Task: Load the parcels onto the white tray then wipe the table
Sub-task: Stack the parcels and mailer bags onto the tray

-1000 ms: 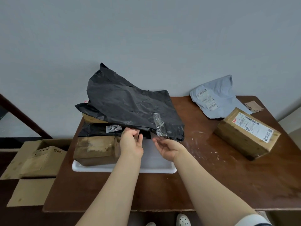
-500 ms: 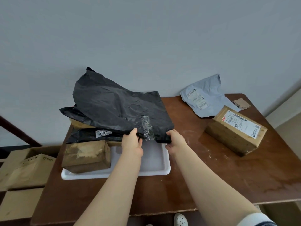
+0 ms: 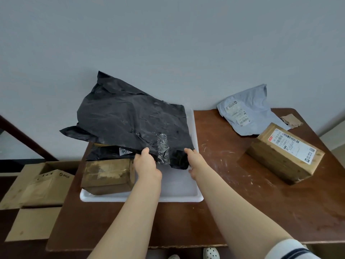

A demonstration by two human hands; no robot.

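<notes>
Two near-edge spots of the black bag (image 3: 130, 118) are pinched by the left hand (image 3: 147, 165) and right hand (image 3: 196, 160).

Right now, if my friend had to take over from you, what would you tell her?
Left hand and right hand both hold the big black bag by its near edge, over the white tray.
On the tray: a brown box and a smaller black parcel.
Not yet loaded, on the table: grey mailer and labelled box.
Load those, then wipe the table.
</notes>
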